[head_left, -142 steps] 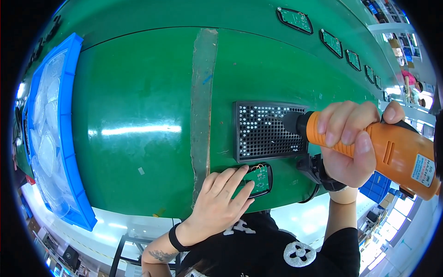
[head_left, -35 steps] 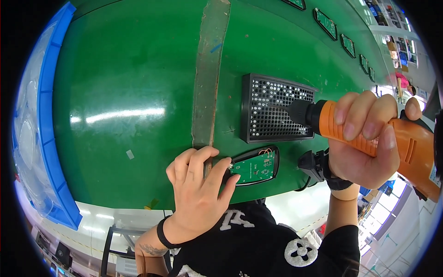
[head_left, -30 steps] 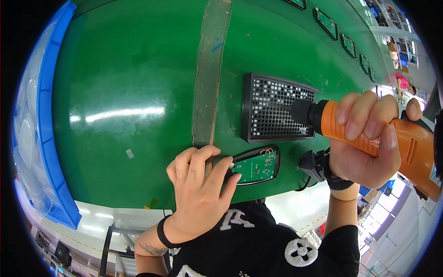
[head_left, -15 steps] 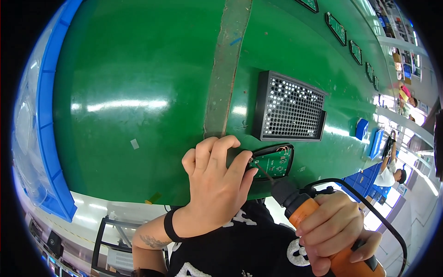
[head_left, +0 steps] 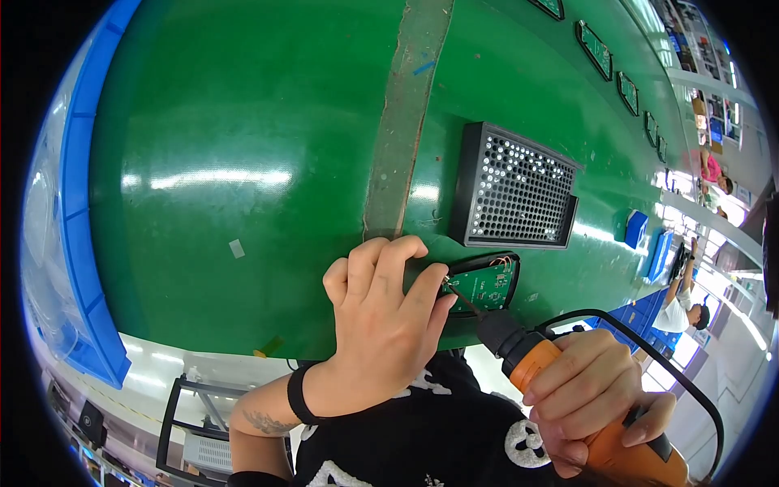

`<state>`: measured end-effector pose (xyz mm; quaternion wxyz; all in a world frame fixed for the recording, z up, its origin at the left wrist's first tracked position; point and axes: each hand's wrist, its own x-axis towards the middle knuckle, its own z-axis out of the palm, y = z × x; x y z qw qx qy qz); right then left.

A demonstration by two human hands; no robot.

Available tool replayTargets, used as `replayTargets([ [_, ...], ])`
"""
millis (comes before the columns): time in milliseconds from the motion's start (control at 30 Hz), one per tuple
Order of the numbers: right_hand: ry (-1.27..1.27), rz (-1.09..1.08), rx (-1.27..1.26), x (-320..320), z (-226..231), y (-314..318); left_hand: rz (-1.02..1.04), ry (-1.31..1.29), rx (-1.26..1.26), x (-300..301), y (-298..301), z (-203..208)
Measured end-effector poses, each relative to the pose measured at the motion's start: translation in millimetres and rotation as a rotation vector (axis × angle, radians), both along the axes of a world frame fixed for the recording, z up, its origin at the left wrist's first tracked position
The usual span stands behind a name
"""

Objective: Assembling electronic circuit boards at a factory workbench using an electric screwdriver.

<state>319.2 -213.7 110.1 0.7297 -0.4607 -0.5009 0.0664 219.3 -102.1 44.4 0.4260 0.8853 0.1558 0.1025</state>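
Note:
My right hand (head_left: 586, 398) is wrapped round an orange and black corded electric screwdriver (head_left: 531, 359). Its thin bit slants up and left to the left end of a green circuit board (head_left: 487, 286), which lies in a black plastic casing (head_left: 514, 274) on the table. Thin reddish wires show at the board's far right corner. With fingers bent and thumb and forefinger close together, my left hand (head_left: 381, 312) grips the casing's left end right beside the bit tip. Those fingers hide that end, and any screw there is too small to make out.
Just beyond the casing stands a black tray with rows of holes (head_left: 523, 191), some filled with shiny screws. More boards in casings (head_left: 595, 50) line the far right. A blue bin (head_left: 77, 203) edges the left side. The black cord (head_left: 673, 373) loops at right; a person (head_left: 680, 315) works farther off.
The view has shifted slightly, so the tray and table strip sit a little farther right. Both hands keep their grip, and the bit stays at the board's left end.

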Motion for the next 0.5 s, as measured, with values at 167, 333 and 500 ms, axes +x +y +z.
replayTargets([
  [167,0.017,0.006,-0.082,-1.4,3.6,-1.4,-0.001,0.006,-0.004,-0.7,-0.3,0.1],
  [333,-0.003,0.039,-0.114,1.0,4.1,5.2,0.001,-0.014,0.001,0.3,-0.2,-0.8],
  [500,0.051,0.056,-0.091,-3.5,11.4,6.5,0.002,-0.057,0.023,-0.3,-1.0,2.7],
])
